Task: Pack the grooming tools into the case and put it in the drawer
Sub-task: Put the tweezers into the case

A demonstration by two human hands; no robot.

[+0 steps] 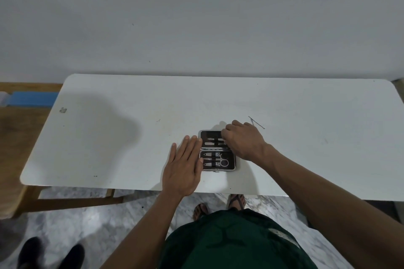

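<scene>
Head view, one open case (218, 165), two hands (183, 165)

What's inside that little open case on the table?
The case lies open. Its near half holds two nail clippers and small scissors under straps. The far half holds slim metal tools; the right hand covers that half's right end, so what lies there is hidden.

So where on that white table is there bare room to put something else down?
The table is bare left of the left hand, along the far edge, and on the right beyond the thin tool. It is crowded mid-table, where both hands, the right hand included, flank the open case.
</scene>
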